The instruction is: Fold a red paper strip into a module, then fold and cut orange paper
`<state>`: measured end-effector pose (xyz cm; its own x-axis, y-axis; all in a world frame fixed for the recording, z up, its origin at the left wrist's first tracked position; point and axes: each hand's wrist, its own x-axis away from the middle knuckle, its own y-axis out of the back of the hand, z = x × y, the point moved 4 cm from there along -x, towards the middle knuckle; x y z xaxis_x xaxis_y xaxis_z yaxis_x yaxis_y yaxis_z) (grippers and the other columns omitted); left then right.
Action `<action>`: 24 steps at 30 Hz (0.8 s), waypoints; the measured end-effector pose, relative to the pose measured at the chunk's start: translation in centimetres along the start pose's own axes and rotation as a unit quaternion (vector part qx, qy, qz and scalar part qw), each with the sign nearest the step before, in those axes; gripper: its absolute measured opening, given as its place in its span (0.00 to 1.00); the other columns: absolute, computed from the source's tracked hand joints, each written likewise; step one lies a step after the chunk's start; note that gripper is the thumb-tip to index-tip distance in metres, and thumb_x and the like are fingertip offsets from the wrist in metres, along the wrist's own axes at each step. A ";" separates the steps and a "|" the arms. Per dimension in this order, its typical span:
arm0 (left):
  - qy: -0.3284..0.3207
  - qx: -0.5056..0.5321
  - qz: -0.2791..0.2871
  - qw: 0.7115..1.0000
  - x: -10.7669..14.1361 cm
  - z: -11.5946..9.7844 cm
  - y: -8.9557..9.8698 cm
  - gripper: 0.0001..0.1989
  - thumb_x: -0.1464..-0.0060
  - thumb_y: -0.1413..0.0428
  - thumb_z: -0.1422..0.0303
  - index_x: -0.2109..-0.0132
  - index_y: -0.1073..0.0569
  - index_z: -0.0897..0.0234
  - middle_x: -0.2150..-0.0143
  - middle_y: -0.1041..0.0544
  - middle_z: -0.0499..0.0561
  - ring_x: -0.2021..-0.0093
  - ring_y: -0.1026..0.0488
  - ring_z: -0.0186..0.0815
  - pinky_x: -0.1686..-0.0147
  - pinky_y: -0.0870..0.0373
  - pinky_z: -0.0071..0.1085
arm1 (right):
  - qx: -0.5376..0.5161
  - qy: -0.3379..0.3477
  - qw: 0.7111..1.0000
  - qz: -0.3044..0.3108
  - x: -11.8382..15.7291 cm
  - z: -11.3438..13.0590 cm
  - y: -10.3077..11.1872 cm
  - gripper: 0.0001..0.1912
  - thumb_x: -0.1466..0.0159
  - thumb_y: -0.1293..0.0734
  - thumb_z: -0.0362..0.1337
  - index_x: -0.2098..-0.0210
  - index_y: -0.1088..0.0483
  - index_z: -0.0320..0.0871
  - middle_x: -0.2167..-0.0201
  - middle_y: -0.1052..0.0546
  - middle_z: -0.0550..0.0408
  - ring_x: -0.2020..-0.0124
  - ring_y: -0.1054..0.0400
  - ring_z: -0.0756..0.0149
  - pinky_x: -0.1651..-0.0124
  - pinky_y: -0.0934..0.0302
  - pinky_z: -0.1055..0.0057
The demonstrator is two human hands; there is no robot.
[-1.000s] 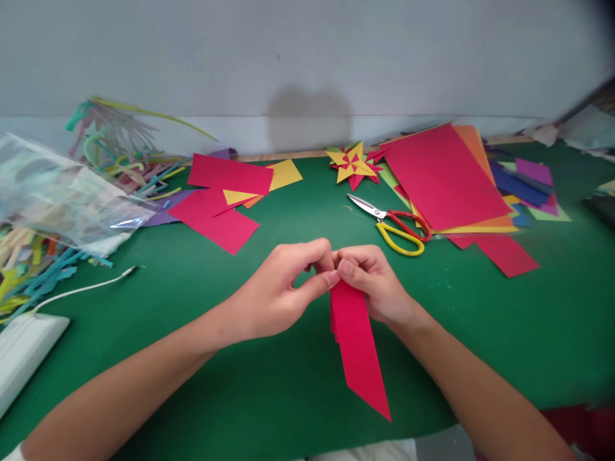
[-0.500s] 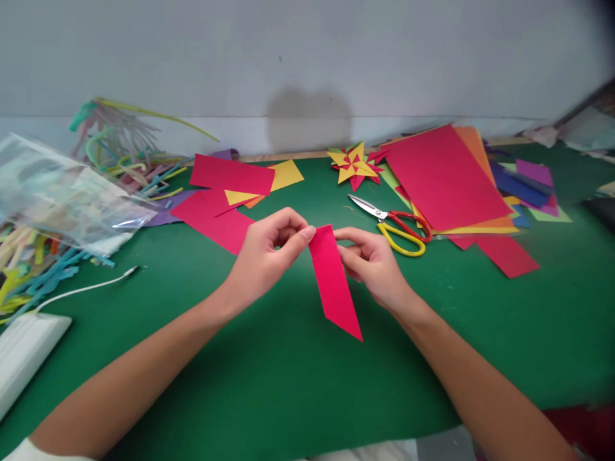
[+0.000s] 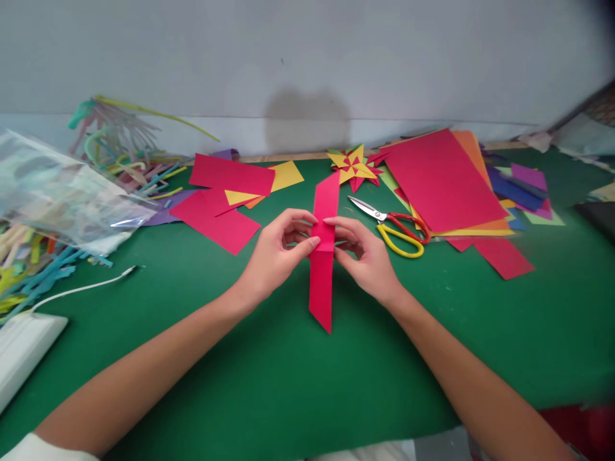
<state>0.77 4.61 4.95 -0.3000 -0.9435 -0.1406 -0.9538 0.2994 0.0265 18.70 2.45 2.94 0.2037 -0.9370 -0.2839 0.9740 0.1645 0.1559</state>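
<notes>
A long red paper strip [image 3: 321,282] with slanted ends stands lengthwise before me, with crease lines across its middle. My left hand [image 3: 278,253] pinches its left edge at the middle between thumb and fingers. On the opposite edge, my right hand [image 3: 365,256] holds the strip with bent fingers, a fingertip resting on its face. Behind the strip's top end lies a folded yellow and red paper star [image 3: 355,165]. Scissors [image 3: 396,232] with one red and one yellow handle lie right of my right hand, blades slightly apart.
Red sheets [image 3: 446,182] are stacked at the back right, with coloured scraps beside them. Red and yellow papers [image 3: 230,174] lie back left. Pipe cleaners [image 3: 45,282], a clear plastic bag [image 3: 72,192] and a white device [image 3: 31,355] with a cable are at far left.
The red strip, earlier hanging as one shorter length, now shows a second length extending upward. Both hands have shifted to its middle, and the strip points more straight away from me.
</notes>
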 end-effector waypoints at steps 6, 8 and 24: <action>0.016 0.064 -0.073 0.995 -0.2 1.1 0.8 0.07 0.42 0.38 0.71 0.58 0.29 0.61 0.62 0.29 0.47 0.66 0.29 0.30 0.68 0.28 0.25 | 0.047 0.046 0.994 0.082 0.4 0.2 -1.0 0.20 0.33 0.31 0.28 0.43 0.25 0.50 0.45 0.20 0.52 0.48 0.24 0.61 0.43 0.30 0.61; 0.015 0.036 -0.062 0.997 -0.2 1.1 0.8 0.04 0.41 0.39 0.71 0.60 0.27 0.62 0.63 0.28 0.48 0.65 0.28 0.30 0.66 0.28 0.26 | 0.034 0.050 0.995 0.078 0.4 0.1 -1.1 0.16 0.32 0.30 0.31 0.47 0.23 0.49 0.46 0.20 0.51 0.47 0.25 0.59 0.43 0.30 0.60; -0.107 -0.125 0.089 0.982 -0.2 -0.2 0.4 0.10 0.32 0.48 0.72 0.51 0.22 0.61 0.53 0.22 0.54 0.54 0.24 0.35 0.53 0.26 0.32 | -0.040 0.017 0.998 -0.034 0.0 -0.5 0.1 0.04 0.35 0.27 0.33 0.60 0.20 0.46 0.59 0.19 0.53 0.56 0.23 0.62 0.51 0.28 0.64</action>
<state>0.40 4.91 5.19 -0.4773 -0.8198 -0.3164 -0.8691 0.3873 0.3076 18.89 2.58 2.44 0.1392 -0.9358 -0.3239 0.9901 0.1266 0.0597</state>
